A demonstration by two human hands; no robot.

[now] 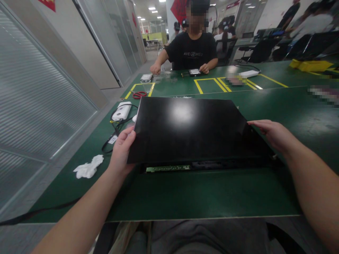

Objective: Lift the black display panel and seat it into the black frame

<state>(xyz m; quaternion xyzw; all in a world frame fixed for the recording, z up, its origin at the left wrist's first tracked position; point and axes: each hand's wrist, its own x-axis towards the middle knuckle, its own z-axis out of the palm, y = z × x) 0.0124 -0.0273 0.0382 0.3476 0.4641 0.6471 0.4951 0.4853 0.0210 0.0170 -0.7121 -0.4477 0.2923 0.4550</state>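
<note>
A large glossy black panel (190, 128) lies tilted over a flat unit on the green table (185, 194); its near edge is lifted, showing a green circuit strip (167, 168) underneath. My left hand (122, 150) grips the panel's near left corner, thumb on top. At the right edge, my right hand (272, 134) holds the panel with curled fingers.
A white device (121, 111) with black cables sits at the left, with a crumpled white cloth (87, 168) nearer me. Red scissors (139, 94) lie farther back. A person in a black shirt (192, 51) sits opposite, working on a small device (194, 72). Yellow bins (309, 65) stand far right.
</note>
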